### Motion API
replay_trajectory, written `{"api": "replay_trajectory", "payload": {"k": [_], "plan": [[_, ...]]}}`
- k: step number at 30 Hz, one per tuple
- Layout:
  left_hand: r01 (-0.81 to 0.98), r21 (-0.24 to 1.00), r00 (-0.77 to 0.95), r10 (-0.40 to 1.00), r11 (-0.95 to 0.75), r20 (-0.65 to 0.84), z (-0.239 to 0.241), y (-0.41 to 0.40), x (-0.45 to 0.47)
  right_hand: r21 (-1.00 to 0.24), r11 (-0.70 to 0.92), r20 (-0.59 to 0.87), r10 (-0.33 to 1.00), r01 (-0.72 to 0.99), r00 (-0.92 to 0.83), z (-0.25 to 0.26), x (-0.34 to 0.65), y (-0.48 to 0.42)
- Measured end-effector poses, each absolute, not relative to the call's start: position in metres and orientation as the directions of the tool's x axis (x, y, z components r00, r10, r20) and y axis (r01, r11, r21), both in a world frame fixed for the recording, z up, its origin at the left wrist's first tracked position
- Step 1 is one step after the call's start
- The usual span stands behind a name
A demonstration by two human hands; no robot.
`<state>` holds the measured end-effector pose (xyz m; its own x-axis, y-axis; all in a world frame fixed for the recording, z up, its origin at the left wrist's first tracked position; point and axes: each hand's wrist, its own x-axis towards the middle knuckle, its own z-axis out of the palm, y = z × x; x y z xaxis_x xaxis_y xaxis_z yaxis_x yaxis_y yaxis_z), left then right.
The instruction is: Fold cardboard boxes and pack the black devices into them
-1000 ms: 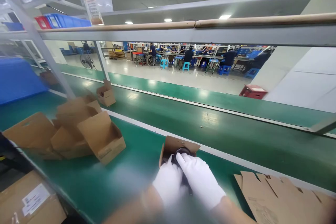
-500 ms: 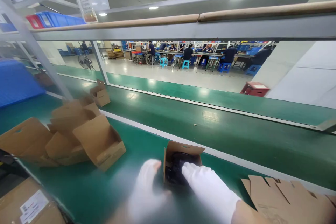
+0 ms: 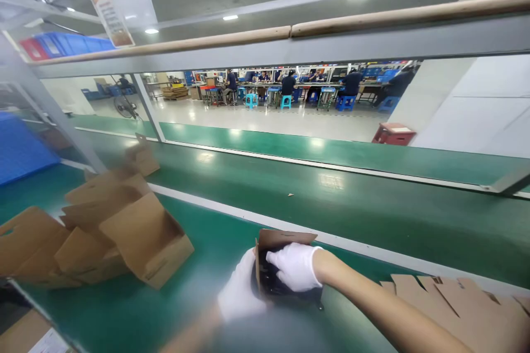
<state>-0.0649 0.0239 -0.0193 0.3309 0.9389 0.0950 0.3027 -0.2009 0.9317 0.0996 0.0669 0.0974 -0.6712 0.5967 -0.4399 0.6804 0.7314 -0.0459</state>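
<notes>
Lower centre: black item in box, which stands open, unclosed. Left hand at box side, right hand on item; can't tell if either grips. Lower right: flat cartons, unassembled.

We wear white, close-fitting gloves ending at the wrists, on our left hand, around half past six, and right hand, near five o'clock; our right forearm is bare.
</notes>
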Motion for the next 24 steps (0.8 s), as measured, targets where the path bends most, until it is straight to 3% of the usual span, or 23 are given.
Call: {"api": "replay_trajectory", "payload": {"k": [4,6,9,11,15,20,24], "plan": [[0.271,0.933,0.317,0.937,-0.237,0.146,-0.014,0.044,-0.056,-0.178,0.736,-0.072,0.652,0.653,-0.755,0.116,0.146,0.049],[0.179,0.949,0.356,0.916,-0.261,0.185,-0.011,0.060,-0.049,-0.113,0.739,0.000,0.668,0.664,-0.744,0.117,0.168,0.041],[-0.015,0.951,0.435,0.854,-0.309,0.285,-0.014,0.080,-0.040,0.209,0.711,0.021,0.683,0.672,-0.730,0.104,0.188,0.041],[-0.065,0.943,0.467,0.825,-0.326,0.318,-0.019,0.086,-0.034,0.349,0.705,0.040,0.647,0.617,-0.761,0.092,0.194,0.048],[-0.024,0.947,0.486,0.824,-0.321,0.291,-0.022,0.084,-0.027,0.354,0.737,0.038,0.604,0.576,-0.796,0.083,0.193,0.064],[0.041,0.938,0.477,0.831,-0.345,0.285,-0.024,0.079,-0.023,0.412,0.442,0.057,0.860,0.797,-0.507,0.078,0.159,0.075],[0.088,0.928,0.460,0.841,-0.362,0.284,-0.034,0.079,-0.024,0.393,0.417,-0.017,0.894,0.819,-0.447,0.062,0.135,0.079]]}}
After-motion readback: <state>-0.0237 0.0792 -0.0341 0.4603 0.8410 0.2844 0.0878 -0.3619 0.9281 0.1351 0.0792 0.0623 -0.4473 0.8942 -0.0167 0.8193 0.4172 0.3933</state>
